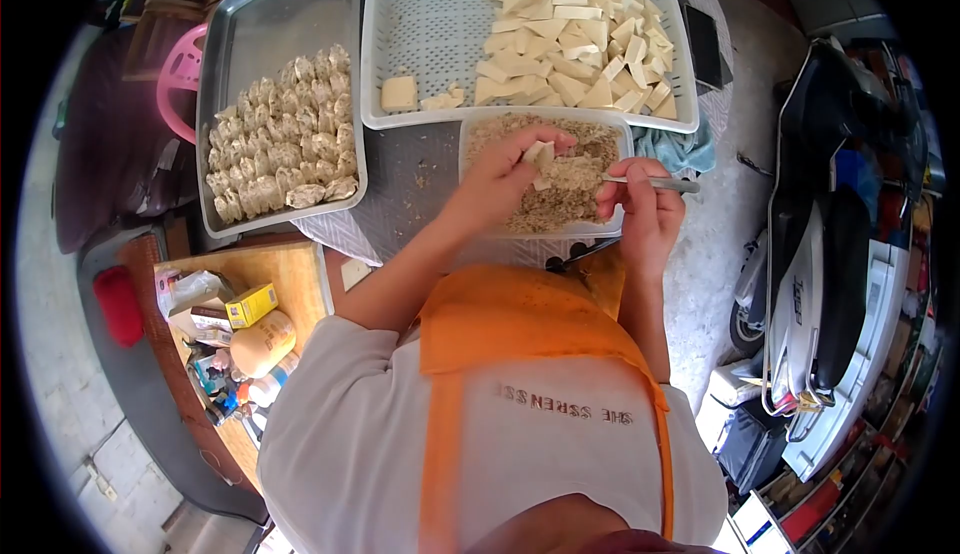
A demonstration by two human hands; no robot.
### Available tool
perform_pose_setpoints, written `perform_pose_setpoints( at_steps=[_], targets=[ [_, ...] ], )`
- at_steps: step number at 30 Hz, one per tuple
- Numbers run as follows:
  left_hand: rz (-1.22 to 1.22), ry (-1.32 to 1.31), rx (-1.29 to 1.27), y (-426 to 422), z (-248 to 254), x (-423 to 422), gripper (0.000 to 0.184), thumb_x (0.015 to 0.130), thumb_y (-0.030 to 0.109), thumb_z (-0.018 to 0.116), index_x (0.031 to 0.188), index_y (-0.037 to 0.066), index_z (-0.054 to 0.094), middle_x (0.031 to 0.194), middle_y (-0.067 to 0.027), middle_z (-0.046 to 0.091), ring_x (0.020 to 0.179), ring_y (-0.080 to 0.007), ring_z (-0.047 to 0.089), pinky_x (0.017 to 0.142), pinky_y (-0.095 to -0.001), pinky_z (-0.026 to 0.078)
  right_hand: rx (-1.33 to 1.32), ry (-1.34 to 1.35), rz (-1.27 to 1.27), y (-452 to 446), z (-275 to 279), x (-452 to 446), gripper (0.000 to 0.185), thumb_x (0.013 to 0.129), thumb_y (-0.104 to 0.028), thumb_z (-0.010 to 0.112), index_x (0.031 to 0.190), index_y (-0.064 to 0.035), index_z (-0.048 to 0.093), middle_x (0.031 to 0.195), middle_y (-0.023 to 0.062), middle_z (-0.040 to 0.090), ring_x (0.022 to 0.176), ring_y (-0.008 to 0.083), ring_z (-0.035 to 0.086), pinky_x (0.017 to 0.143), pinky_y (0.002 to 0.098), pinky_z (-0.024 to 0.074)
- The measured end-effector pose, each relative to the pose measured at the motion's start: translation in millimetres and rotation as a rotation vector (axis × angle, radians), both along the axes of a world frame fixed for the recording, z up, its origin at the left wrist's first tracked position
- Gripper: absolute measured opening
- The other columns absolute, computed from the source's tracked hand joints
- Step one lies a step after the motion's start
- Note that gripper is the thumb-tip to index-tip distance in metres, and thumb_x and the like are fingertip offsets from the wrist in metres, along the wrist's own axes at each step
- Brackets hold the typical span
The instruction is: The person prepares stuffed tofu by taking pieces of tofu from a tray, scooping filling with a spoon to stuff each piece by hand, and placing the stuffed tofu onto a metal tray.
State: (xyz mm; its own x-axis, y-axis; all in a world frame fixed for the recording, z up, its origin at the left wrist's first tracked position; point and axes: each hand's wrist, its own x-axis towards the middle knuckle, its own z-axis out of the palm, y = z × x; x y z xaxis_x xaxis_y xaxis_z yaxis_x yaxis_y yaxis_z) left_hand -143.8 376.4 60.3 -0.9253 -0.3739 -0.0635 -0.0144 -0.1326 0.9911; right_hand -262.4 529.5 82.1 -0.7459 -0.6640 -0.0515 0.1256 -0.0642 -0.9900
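My left hand [503, 176] is closed around a pale tofu piece [541, 153] above a plastic tub [466, 167] of crumbly brownish filling [545, 216]. In my right hand [645, 206] is a spoon [672, 185], its metal handle pointing right. A clump of filling [575, 172] lies at the spoon's front end, close to the tofu; whether they touch I cannot tell. Behind the tub, cut tofu pieces [575, 39], many triangular, are heaped in a white perforated basket [430, 14]. At left, rows of lumpy filled pieces [285, 139] lie on a metal tray [290, 29].
A pink plastic handle [180, 82] sticks out left of the tray. A teal cloth [690, 146] and a dark phone-like slab [703, 47] lie by the basket's right side. A wooden table [310, 272] with boxes and jars stands lower left. A scooter [815, 244] is at right.
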Motion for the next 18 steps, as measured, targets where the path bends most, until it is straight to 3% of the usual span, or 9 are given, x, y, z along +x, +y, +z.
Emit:
perform_pose_setpoints(
  at_steps=[2, 5, 9, 12, 15, 18],
  targets=[
    [-0.010, 0.032, -0.007, 3, -4, -4, 0.053, 0.071, -0.007, 0.035, 0.118, 0.006, 0.054, 0.118, -0.0006, 0.056, 0.107, -0.0102, 0.052, 0.077, -0.0208, 0.042, 0.016, 0.044, -0.033, -4, 1, 10, 0.017, 0.094, -0.011, 0.051, 0.088, 0.0014, 0.061, 0.069, 0.0052, 0.062, 0.056, 0.0095, 0.056, 0.051, 0.0215, 0.0452],
    [-0.025, -0.009, 0.121, 3, -7, -3, 0.051, 0.073, -0.006, 0.038, 0.119, 0.008, 0.055, 0.119, -0.0009, 0.055, 0.106, -0.0112, 0.052, 0.078, -0.0212, 0.042, 0.110, 0.341, -0.043, -9, 0, 20, 0.013, 0.090, -0.006, 0.054, 0.083, 0.0027, 0.060, 0.069, 0.0056, 0.062, 0.058, 0.0094, 0.058, 0.051, 0.0226, 0.0463],
    [-0.012, -0.089, 0.368, 9, -10, -1, 0.039, 0.082, 0.001, 0.045, 0.120, 0.007, 0.053, 0.120, -0.0033, 0.055, 0.107, -0.0138, 0.053, 0.085, -0.0245, 0.043, 0.215, 0.798, 0.000, -17, 9, 26, 0.003, 0.082, -0.002, 0.059, 0.081, -0.0006, 0.061, 0.071, 0.0108, 0.061, 0.057, 0.0212, 0.061, 0.052, 0.0290, 0.0476],
    [0.077, 0.054, -0.185, 22, -24, -4, 0.033, 0.086, 0.001, 0.043, 0.117, 0.007, 0.051, 0.111, -0.0078, 0.059, 0.089, -0.0187, 0.059, 0.076, -0.0318, 0.047, 0.189, 0.905, 0.098, -26, 20, 27, 0.003, 0.081, -0.002, 0.059, 0.081, -0.0022, 0.062, 0.073, 0.0118, 0.061, 0.058, 0.0254, 0.061, 0.053, 0.0311, 0.0481],
    [0.198, 0.079, -0.622, 23, -30, -7, 0.025, 0.090, 0.007, 0.045, 0.115, 0.005, 0.051, 0.101, -0.0109, 0.060, 0.085, -0.0206, 0.060, 0.075, -0.0330, 0.048, 0.196, 0.974, 0.096, -28, 30, 26, 0.004, 0.081, -0.001, 0.060, 0.077, -0.0029, 0.061, 0.072, 0.0115, 0.061, 0.057, 0.0253, 0.060, 0.053, 0.0316, 0.0480],
    [0.190, -0.067, -0.585, 19, -5, -1, 0.024, 0.091, 0.005, 0.040, 0.112, 0.003, 0.052, 0.100, -0.0068, 0.059, 0.092, -0.0219, 0.058, 0.083, -0.0327, 0.047, 0.054, 0.873, -0.007, -15, 40, 27, 0.011, 0.082, -0.001, 0.060, 0.071, -0.0003, 0.059, 0.069, 0.0108, 0.061, 0.055, 0.0221, 0.059, 0.050, 0.0303, 0.0465]
  ],
)
